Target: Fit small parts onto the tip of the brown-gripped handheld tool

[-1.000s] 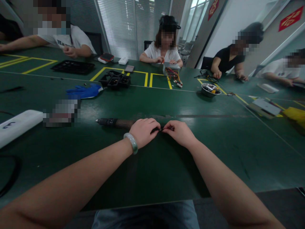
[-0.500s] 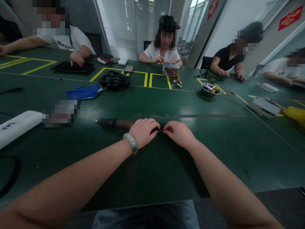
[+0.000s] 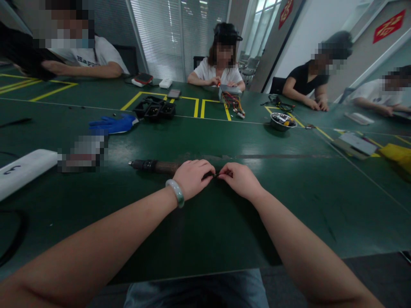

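An electric screwdriver (image 3: 162, 167) with a black nose and brown body lies on the green table, its metal tip pointing left. My left hand (image 3: 194, 177), wearing a bangle at the wrist, is wrapped over the rear part of the tool and hides it. My right hand (image 3: 240, 179) is closed in a pinch just to the right, its fingertips almost meeting those of the left. Between the fingertips shows a small dark piece (image 3: 215, 175), too small to name.
To the left lie a blue glove (image 3: 112, 123), a pixelated flat object (image 3: 84, 152) and a white case (image 3: 27, 171). Farther back are a black divided tray (image 3: 154, 108), a power supply with wires (image 3: 230, 93) and a metal bowl (image 3: 282, 124). Several people sit opposite.
My hands have hardly moved; the right fingertips shifted slightly. At the far left, a person has lifted the dark flat panel off the table. Another person's hands have come together at the right.
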{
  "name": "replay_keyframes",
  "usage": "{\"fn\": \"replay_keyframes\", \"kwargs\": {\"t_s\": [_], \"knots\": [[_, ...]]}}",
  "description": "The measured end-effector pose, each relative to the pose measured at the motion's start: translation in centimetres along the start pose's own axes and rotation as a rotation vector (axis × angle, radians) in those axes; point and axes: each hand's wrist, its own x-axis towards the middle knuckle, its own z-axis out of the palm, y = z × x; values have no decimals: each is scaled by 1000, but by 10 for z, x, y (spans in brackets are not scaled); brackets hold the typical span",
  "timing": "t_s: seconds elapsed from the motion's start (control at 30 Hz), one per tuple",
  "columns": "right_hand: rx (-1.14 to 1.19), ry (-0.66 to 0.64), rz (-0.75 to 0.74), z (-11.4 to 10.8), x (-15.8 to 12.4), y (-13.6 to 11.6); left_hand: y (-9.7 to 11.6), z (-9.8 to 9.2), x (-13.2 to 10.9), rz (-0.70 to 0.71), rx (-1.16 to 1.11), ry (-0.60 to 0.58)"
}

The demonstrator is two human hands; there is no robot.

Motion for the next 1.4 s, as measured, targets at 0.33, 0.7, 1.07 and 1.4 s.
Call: {"fn": "replay_keyframes", "kwargs": {"t_s": [0.33,0.7,1.07,1.4], "knots": [[-30,27,49,6,-1,-7,0,0,0,6,-14,14],[-37,-18,74,11,2,-8,1,3,0,0,5,32],[-107,-7,69,12,3,-9,9,-1,-1,0,-2,105],[-80,13,127,8,3,-2,28,-11,-19,519,-211,-292]]}}
